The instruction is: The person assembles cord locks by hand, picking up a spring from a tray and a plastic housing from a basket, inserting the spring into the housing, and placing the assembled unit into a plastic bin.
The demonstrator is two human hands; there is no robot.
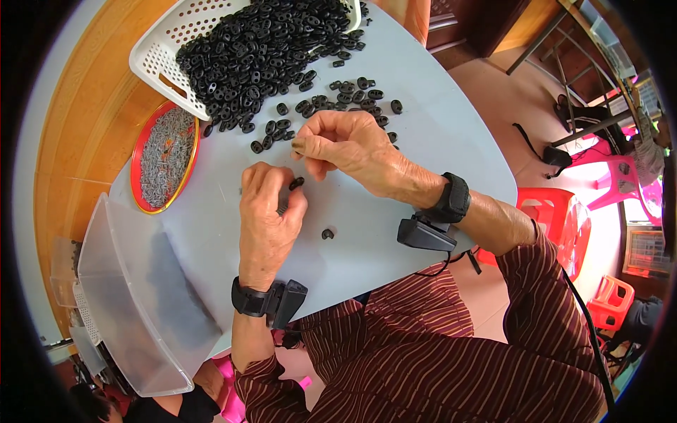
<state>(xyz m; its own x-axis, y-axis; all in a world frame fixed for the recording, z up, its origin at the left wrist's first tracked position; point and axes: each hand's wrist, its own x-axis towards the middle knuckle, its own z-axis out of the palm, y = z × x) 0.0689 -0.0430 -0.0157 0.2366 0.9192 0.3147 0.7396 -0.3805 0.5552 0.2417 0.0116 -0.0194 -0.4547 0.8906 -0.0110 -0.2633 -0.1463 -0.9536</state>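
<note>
My left hand (269,208) is closed, pinching a small black oval plastic piece with holes (297,183) between thumb and fingertips. Just above and to its right, my right hand (356,151) has thumb and forefinger pressed together; whatever they hold is too small or hidden to make out. The two hands are close but apart, over the pale grey table (367,247). A single small black curved piece (327,233) lies on the tabletop below them. Beyond my right hand, several loose black oval pieces (345,97) are scattered.
A white perforated basket (156,65) lies at the far left, a heap of black pieces (254,60) spilling from it. Nearer stands a red bowl (136,176) of grey screws (166,158). A translucent plastic bin (134,282) sits at the left edge, a red stool (564,225) at right.
</note>
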